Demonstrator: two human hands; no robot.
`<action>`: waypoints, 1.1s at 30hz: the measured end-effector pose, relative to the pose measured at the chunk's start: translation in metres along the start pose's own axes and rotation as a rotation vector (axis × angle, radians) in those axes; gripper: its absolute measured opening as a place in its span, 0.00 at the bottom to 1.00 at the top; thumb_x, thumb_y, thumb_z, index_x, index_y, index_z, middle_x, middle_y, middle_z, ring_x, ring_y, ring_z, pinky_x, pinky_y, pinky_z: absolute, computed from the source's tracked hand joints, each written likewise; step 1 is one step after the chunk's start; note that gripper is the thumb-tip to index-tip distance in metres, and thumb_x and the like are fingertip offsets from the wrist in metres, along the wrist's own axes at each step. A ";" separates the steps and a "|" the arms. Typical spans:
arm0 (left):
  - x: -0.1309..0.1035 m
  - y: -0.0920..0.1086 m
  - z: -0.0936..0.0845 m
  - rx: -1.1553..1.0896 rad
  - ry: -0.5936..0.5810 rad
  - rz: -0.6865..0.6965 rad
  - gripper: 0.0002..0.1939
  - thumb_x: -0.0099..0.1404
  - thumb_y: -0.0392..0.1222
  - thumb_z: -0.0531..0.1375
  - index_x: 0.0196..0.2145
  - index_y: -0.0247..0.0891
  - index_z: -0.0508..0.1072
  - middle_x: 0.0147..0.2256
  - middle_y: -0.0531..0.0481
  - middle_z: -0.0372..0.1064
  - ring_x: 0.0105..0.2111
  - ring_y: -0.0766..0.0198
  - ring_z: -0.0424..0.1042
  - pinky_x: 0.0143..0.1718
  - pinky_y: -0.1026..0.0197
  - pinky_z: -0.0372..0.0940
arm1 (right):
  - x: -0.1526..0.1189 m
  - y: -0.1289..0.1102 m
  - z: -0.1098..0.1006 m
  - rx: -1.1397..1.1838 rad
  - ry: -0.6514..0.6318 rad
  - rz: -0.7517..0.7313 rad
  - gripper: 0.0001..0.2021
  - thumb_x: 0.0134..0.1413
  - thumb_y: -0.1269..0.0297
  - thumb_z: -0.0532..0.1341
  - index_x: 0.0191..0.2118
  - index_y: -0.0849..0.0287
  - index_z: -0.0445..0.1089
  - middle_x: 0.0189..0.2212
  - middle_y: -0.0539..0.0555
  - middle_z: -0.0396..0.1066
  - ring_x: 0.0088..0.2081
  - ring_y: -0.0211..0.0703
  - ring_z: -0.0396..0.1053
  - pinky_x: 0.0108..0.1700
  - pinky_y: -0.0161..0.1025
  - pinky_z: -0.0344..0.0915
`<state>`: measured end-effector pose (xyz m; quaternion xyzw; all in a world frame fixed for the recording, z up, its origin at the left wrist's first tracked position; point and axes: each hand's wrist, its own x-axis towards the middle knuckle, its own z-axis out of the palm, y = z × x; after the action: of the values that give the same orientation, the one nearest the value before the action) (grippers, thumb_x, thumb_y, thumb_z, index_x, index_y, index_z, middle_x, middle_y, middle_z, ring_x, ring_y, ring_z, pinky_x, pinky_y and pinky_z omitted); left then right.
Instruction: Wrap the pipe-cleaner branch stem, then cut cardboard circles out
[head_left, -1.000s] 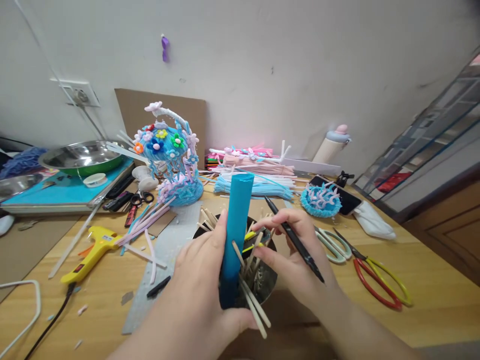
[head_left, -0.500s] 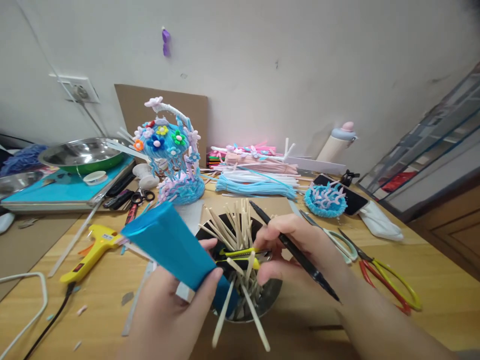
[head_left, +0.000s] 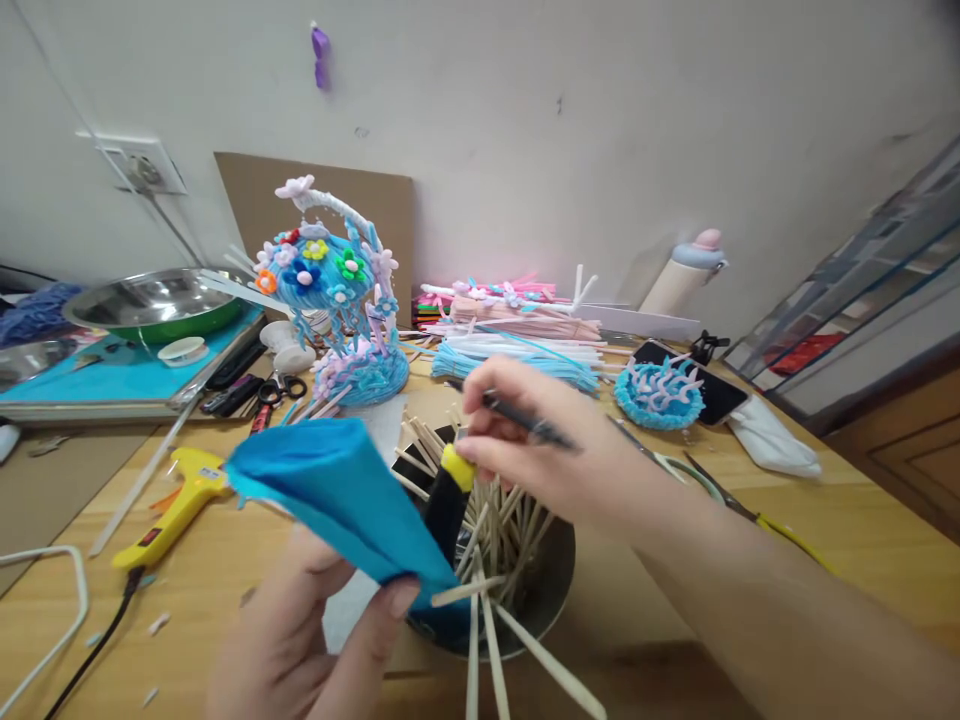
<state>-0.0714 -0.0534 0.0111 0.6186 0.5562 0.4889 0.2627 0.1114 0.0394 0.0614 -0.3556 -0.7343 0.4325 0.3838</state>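
Observation:
My left hand (head_left: 330, 620) grips a folded blue sheet (head_left: 337, 490), which looks like paper or thin cloth, its lower end over the rim of a round metal pot (head_left: 551, 590). Many thin wooden sticks (head_left: 502, 530) stand in that pot, and several lean out over its front. My right hand (head_left: 517, 430) is closed above the pot with a black pen (head_left: 517, 412) held across its fingers. Its thumb and fingertips are at the yellow end of a black-and-yellow utility knife (head_left: 446, 505), tilted in the pot beside the blue sheet.
A yellow glue gun (head_left: 169, 510) lies on the left. Behind stand a flower-covered blue ornament (head_left: 315, 280) and bundles of pipe cleaners (head_left: 517, 355). On the right are a blue fluffy piece (head_left: 660, 395), a phone (head_left: 720, 393) and yellow-handled scissors (head_left: 795, 540).
My right hand has moved up and left to the upright yellow-and-black knife. The blue sheet has shifted slightly left and spread open at its top. The sticks in front have shifted.

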 end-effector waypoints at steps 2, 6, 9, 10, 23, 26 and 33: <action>0.010 0.004 0.001 0.049 -0.094 0.072 0.07 0.60 0.43 0.57 0.38 0.49 0.69 0.36 0.55 0.73 0.36 0.61 0.72 0.37 0.60 0.67 | 0.002 -0.004 -0.001 -0.214 0.024 -0.045 0.06 0.50 0.70 0.60 0.34 0.56 0.62 0.23 0.44 0.61 0.22 0.31 0.60 0.24 0.30 0.57; 0.032 0.016 0.005 0.160 -0.249 0.177 0.06 0.61 0.40 0.56 0.37 0.47 0.70 0.35 0.55 0.71 0.38 0.63 0.70 0.37 0.63 0.65 | -0.009 -0.011 -0.013 -0.281 0.320 -0.157 0.04 0.55 0.66 0.57 0.37 0.55 0.63 0.25 0.46 0.63 0.22 0.32 0.60 0.23 0.31 0.56; 0.048 0.036 0.006 0.258 -0.391 0.164 0.04 0.61 0.41 0.55 0.31 0.44 0.70 0.30 0.55 0.70 0.33 0.64 0.69 0.32 0.64 0.63 | -0.023 -0.007 -0.024 -0.203 0.476 -0.170 0.05 0.55 0.64 0.58 0.38 0.55 0.63 0.28 0.49 0.65 0.24 0.34 0.63 0.22 0.32 0.58; 0.053 0.045 0.006 0.294 -0.444 0.155 0.06 0.60 0.41 0.55 0.27 0.42 0.70 0.28 0.55 0.70 0.30 0.64 0.68 0.29 0.64 0.62 | -0.028 -0.004 -0.026 -0.184 0.512 -0.160 0.05 0.55 0.64 0.58 0.38 0.55 0.63 0.28 0.49 0.66 0.24 0.35 0.63 0.21 0.32 0.58; 0.098 0.060 0.006 0.315 -0.465 0.147 0.13 0.56 0.53 0.58 0.37 0.46 0.74 0.31 0.54 0.72 0.28 0.64 0.69 0.27 0.64 0.62 | -0.074 0.052 -0.039 0.045 0.583 0.115 0.10 0.57 0.56 0.56 0.41 0.55 0.63 0.37 0.55 0.72 0.22 0.35 0.67 0.20 0.32 0.59; 0.077 0.044 -0.011 0.058 -0.035 0.019 0.13 0.57 0.50 0.59 0.40 0.47 0.72 0.36 0.54 0.72 0.35 0.62 0.70 0.34 0.63 0.65 | -0.079 0.071 -0.046 0.234 0.530 0.239 0.16 0.57 0.52 0.54 0.46 0.56 0.63 0.37 0.57 0.72 0.22 0.36 0.67 0.17 0.31 0.57; 0.010 -0.028 -0.021 -0.094 -0.224 -0.043 0.29 0.60 0.48 0.57 0.58 0.50 0.54 0.59 0.49 0.55 0.57 0.52 0.56 0.54 0.51 0.57 | -0.088 0.088 -0.024 0.396 0.383 0.253 0.11 0.58 0.53 0.54 0.39 0.53 0.56 0.43 0.55 0.69 0.44 0.43 0.69 0.45 0.42 0.66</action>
<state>-0.1030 -0.0420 -0.0021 0.6444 0.5130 0.4366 0.3620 0.1888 0.0056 -0.0333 -0.4375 -0.4998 0.5368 0.5202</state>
